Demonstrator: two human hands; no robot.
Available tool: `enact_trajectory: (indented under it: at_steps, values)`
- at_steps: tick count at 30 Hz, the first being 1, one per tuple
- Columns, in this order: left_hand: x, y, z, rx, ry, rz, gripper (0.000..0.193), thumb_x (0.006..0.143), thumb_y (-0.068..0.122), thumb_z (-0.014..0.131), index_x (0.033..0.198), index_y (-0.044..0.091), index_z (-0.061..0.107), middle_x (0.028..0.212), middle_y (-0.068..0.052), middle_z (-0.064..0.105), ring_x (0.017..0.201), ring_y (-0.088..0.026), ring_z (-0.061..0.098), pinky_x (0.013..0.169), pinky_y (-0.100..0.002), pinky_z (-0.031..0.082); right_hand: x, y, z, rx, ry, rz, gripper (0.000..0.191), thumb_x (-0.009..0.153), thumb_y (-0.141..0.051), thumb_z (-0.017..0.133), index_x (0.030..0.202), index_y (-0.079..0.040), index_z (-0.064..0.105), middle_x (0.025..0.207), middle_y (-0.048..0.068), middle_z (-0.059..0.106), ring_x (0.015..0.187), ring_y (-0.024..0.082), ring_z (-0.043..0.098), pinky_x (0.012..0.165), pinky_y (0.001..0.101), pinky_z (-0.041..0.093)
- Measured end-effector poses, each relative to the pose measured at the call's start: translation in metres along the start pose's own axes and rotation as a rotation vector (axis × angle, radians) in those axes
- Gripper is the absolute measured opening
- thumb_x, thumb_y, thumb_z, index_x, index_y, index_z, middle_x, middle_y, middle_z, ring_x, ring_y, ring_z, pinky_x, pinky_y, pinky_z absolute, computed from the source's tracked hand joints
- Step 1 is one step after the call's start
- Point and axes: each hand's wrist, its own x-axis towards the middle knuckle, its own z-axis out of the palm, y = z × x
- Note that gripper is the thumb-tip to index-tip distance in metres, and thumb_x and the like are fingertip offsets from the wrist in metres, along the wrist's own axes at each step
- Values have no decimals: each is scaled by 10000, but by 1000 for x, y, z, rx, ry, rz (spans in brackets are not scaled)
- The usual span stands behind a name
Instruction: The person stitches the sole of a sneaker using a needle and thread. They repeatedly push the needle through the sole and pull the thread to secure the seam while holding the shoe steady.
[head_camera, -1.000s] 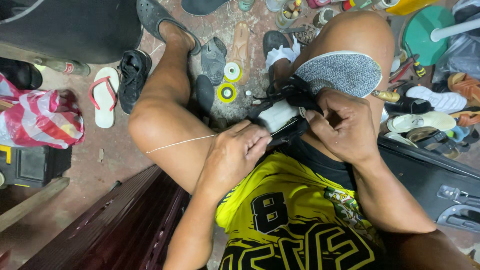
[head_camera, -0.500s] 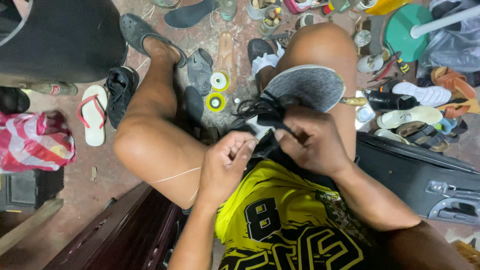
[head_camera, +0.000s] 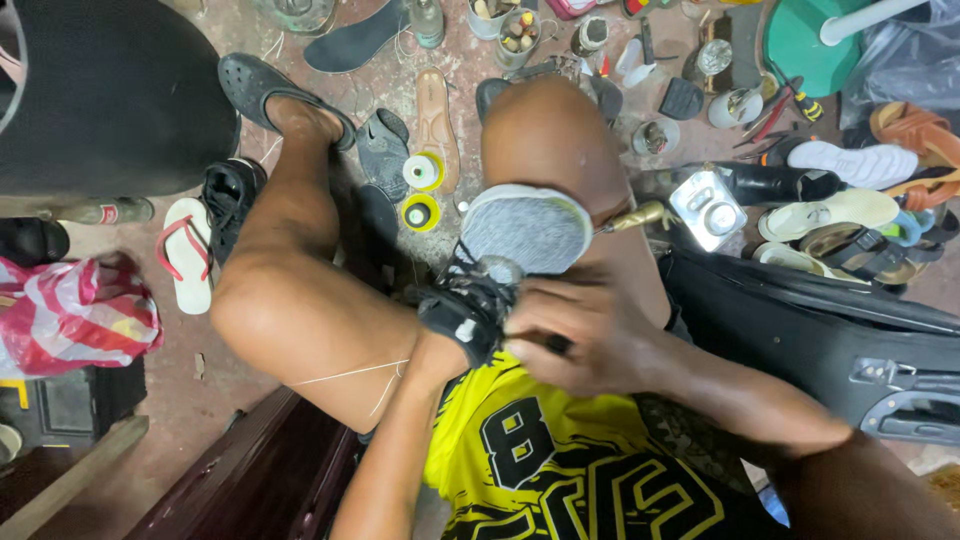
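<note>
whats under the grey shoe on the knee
The grey shoe rests sole-up on the person's right thigh. Both hands, left hand and right hand, cover its black upper; the inside is hidden.

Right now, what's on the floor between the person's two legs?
In the head view, two thread spools, a tan insole and a dark shoe piece lie between the left leg and right leg.

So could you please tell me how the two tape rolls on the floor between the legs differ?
The upper tape roll is white with a thin yellow edge, while the lower tape roll has a broad yellow ring around a small white centre. The upper one lies against a tan insole; the lower one does not. Both lie flat.
</note>
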Motion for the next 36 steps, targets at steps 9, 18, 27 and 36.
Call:
enact_trajectory:
  at_steps: [9, 18, 27, 36]
  values:
    - [11, -5, -2, -48, -72, -71, 155, 885, 110, 619, 974, -5, 672, 911, -208, 703, 871, -372, 686, 728, -449, 543, -29, 71, -89, 152, 34, 180, 343, 992, -214, 628, 1248, 14, 620, 1180, 141, 722, 1071, 273, 725, 951, 357, 541]
    - [-3, 24, -9, -106, -100, -99, 162, 888, 99, 612, 994, -10, 668, 928, -204, 702, 879, -361, 686, 736, -440, 544, -22, 89, -100, 51, -123, 196, 199, 945, -133, 643, 1128, -112, 716, 1073, 72, 759, 974, 257, 754, 819, 354, 586]
    - [33, 32, 1, -162, -132, -98, 171, 891, 88, 605, 1013, -16, 664, 945, -201, 701, 887, -349, 685, 745, -431, 545, -33, 77, -109, -228, -39, 169, 246, 882, -128, 681, 1122, -135, 734, 1114, 107, 737, 868, 327, 728, 696, 415, 589]
    - [29, 26, -10, -221, -165, -116, 181, 894, 77, 599, 1033, -21, 660, 962, -197, 700, 895, -338, 684, 753, -423, 546, -23, 68, -125, -292, -85, 109, 210, 853, -71, 706, 1058, -112, 714, 994, 37, 739, 745, 245, 741, 552, 361, 585]
